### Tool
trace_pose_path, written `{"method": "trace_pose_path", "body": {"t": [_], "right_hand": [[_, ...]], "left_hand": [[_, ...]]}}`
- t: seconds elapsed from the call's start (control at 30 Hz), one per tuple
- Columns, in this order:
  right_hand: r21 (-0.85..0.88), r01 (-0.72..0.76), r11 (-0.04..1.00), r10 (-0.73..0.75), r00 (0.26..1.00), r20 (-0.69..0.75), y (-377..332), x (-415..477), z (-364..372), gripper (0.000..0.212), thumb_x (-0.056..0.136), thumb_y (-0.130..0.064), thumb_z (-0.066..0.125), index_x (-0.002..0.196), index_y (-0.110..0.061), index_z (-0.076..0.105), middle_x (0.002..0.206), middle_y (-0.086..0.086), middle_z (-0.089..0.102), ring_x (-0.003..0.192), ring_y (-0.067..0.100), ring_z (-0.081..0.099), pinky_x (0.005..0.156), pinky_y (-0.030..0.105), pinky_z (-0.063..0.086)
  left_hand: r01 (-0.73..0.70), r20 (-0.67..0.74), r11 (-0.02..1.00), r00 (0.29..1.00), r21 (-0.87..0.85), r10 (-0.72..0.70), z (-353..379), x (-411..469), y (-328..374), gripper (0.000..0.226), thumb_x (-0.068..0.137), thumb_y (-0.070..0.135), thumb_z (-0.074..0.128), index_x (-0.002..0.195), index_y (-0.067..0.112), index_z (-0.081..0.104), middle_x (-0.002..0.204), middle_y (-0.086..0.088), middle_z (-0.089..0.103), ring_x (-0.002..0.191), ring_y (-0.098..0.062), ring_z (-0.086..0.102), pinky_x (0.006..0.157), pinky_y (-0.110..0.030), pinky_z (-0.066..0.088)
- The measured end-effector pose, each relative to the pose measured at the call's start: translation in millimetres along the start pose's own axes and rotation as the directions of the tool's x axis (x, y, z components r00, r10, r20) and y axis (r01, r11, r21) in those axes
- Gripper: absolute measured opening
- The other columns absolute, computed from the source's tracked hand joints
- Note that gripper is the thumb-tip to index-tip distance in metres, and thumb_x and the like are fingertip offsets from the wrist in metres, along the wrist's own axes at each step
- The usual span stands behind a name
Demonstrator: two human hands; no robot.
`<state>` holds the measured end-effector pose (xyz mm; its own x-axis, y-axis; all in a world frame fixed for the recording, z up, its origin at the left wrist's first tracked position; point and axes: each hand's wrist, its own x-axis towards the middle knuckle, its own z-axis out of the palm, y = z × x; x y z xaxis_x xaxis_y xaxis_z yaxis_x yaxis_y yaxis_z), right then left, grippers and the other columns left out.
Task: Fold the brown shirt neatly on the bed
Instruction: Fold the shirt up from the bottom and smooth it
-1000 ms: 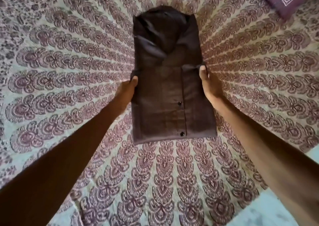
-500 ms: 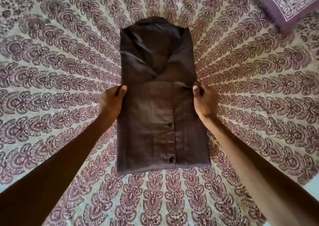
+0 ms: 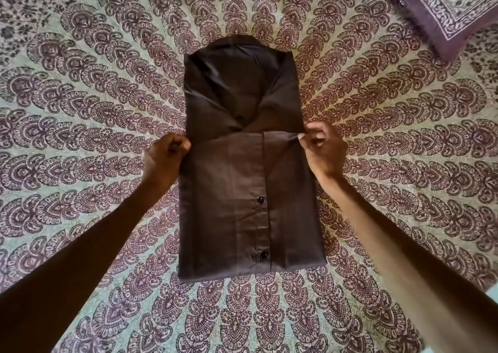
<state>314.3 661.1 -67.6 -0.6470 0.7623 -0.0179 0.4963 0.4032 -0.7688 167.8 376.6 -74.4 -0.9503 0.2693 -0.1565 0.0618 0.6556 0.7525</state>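
**Both hands pinching the top fold of the brown shirt**

Your bedspread (image 3: 80, 137), printed in a radiating maroon paisley pattern, fills the view. A purple patterned pillow (image 3: 444, 7) sits at its top right corner. The brown shirt (image 3: 242, 191) lies flat in the middle of the bed, folded into a tall rectangle with its collar at the far end and the lower half folded up over the chest. Your left hand (image 3: 164, 161) is closed in a pinch on the left end of that folded edge, and your right hand (image 3: 323, 150) pinches the right end, fingers curled tight on the cloth. Two dark buttons (image 3: 260, 200) show on the placket. No label, brand or writing can be read on the shirt.
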Motion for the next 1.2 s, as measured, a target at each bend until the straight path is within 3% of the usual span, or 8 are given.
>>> {"method": "trace_pose_path", "body": {"t": [0.23,0.37,0.47,0.6,0.8,0.97,1.13,1.2], "right_hand": [[-0.016,0.072,0.997,-0.064,0.948,0.311,0,23,-26,0.015,0.091,-0.020,0.066,0.093,-0.007,0.072,0.084,0.001,0.069,0.067,0.004,0.058,0.054,0.005,0.039],[0.193,-0.235,0.953,0.121,0.876,0.467,-7,33,-37,0.009,0.089,-0.016,0.065,0.085,-0.021,0.071,0.080,-0.010,0.069,0.071,-0.001,0.059,0.059,0.015,0.040],[0.243,-0.302,0.922,0.163,0.870,0.466,-3,41,-35,0.012,0.085,-0.026,0.068,0.075,-0.029,0.074,0.071,-0.015,0.069,0.072,0.008,0.056,0.063,0.027,0.036],[0.204,-0.227,0.952,0.089,0.847,0.525,-4,44,-36,0.025,0.079,-0.051,0.068,0.076,-0.027,0.073,0.075,-0.009,0.066,0.073,0.011,0.054,0.070,0.031,0.035],[0.199,-0.153,0.968,-0.008,0.773,0.635,-18,59,-35,0.015,0.088,-0.034,0.066,0.078,-0.022,0.068,0.078,-0.003,0.060,0.075,0.014,0.052,0.071,0.030,0.037],[0.139,-0.053,0.989,-0.054,0.740,0.670,-24,67,-34,0.012,0.093,-0.021,0.062,0.084,-0.019,0.070,0.067,-0.020,0.068,0.063,-0.011,0.057,0.056,0.005,0.037],[-0.012,0.227,0.974,-0.164,0.738,0.655,-28,69,-25,0.027,0.092,-0.046,0.058,0.088,-0.026,0.076,0.083,0.014,0.072,0.070,0.031,0.064,0.059,0.033,0.042],[-0.051,0.267,0.962,-0.169,0.737,0.655,-33,66,-25,0.034,0.091,-0.051,0.057,0.085,-0.023,0.076,0.084,0.012,0.073,0.078,0.030,0.068,0.066,0.038,0.050]], "left_hand": [[0.025,0.065,0.999,0.998,-0.034,-0.022,-5,8,-6,0.006,0.090,0.018,0.062,0.092,0.014,0.067,0.071,0.001,0.060,0.065,-0.007,0.052,0.066,-0.030,0.043],[0.043,0.073,0.999,0.997,-0.033,-0.041,-5,10,-3,0.003,0.089,0.020,0.063,0.089,0.020,0.066,0.073,-0.001,0.061,0.069,-0.015,0.055,0.071,-0.033,0.046],[0.051,0.085,0.999,0.995,0.000,-0.051,-5,12,-1,0.008,0.091,0.021,0.062,0.092,0.016,0.067,0.080,-0.004,0.062,0.076,-0.018,0.056,0.073,-0.033,0.046],[0.046,0.099,0.999,0.994,-0.006,-0.045,-4,12,4,0.012,0.092,0.020,0.061,0.098,0.012,0.068,0.084,-0.005,0.063,0.076,-0.015,0.055,0.070,-0.028,0.044],[-0.019,0.161,0.998,0.987,0.060,0.009,-7,18,3,0.014,0.093,0.022,0.058,0.098,0.015,0.069,0.088,-0.006,0.066,0.078,-0.013,0.058,0.071,-0.030,0.046],[0.005,0.190,1.000,0.982,0.028,-0.010,-6,18,7,0.010,0.093,0.017,0.059,0.096,0.014,0.067,0.083,-0.004,0.063,0.075,-0.015,0.056,0.061,-0.023,0.042],[-0.196,0.000,0.960,0.980,0.199,0.200,-4,14,27,0.006,0.084,0.028,0.056,0.082,0.027,0.062,0.090,0.001,0.066,0.087,-0.023,0.060,0.075,-0.037,0.050],[-0.305,0.029,0.922,0.951,0.239,0.307,5,17,44,0.012,0.084,0.029,0.056,0.084,0.022,0.066,0.092,-0.003,0.069,0.088,-0.026,0.062,0.078,-0.041,0.051]]}}
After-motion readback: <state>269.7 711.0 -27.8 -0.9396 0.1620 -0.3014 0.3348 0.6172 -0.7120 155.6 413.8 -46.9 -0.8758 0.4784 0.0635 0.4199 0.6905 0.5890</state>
